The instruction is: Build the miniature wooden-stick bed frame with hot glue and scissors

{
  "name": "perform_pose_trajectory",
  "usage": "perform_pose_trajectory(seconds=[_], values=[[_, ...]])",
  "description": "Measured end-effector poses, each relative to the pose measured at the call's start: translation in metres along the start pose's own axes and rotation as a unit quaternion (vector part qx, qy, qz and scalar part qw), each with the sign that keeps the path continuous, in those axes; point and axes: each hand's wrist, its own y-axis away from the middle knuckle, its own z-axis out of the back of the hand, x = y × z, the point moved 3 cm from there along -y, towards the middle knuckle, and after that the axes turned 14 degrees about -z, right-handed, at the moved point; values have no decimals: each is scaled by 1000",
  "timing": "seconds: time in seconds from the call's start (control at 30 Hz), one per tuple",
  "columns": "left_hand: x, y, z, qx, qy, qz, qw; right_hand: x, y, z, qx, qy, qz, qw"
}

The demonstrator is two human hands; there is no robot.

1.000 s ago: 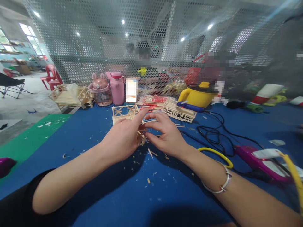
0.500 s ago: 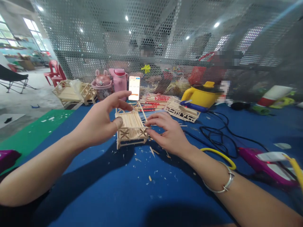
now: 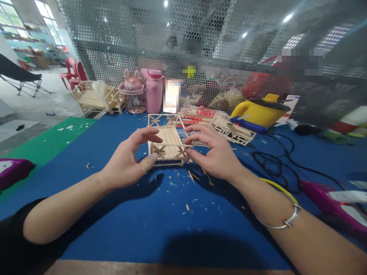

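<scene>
A small pale wooden-stick model with a slatted deck and cross-braced end railings (image 3: 168, 138) is standing on the blue-covered table (image 3: 129, 233), between the two hands. The left hand (image 3: 123, 162) is hovering around its near left corner, fingers spreading well apart from the thumb. The right hand (image 3: 216, 154) is curving its fingers at the near right corner; whether they are pinching the railing, I cannot tell. Beyond the right hand, a pale wooden lattice panel (image 3: 233, 130) is lying near a yellow pot with a dark lid (image 3: 265, 110).
</scene>
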Motion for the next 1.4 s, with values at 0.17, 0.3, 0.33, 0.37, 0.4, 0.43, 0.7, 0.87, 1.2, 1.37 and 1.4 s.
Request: perform_pose_trajectory(seconds=[0.17,0.3,0.33,0.37,0.4,0.43,0.7,0.87,1.2,1.37,1.4], values=[[-1,2,-1,-6,5,-17,1000,0,-2,1,10,-10,30,999],[4,4,-3,-5,3,-26,1000,0,2,1,20,-22,16,999],[6,5,-3,-5,3,-31,999,-1,3,1,20,-39,-1,999],[7,5,-4,-7,2,-35,999,-4,5,1,17,-68,-25,997],[9,6,-4,-7,1,-38,999,-7,7,1,10,-106,-54,993],[11,6,-4,-8,0,-40,999,-12,9,1,3,-151,-85,985],[19,8,-12,37,-2,-2,999,-40,12,-16,25,-321,-291,901],[20,9,-13,38,8,-11,999,-38,14,-18,67,-332,-297,893],[18,8,-13,32,-14,-33,999,8,-22,14,125,182,81,972],[17,9,-14,45,-23,-32,998,12,-27,10,160,245,96,951],[16,8,-14,46,-24,-35,998,12,-27,9,158,245,101,951]])
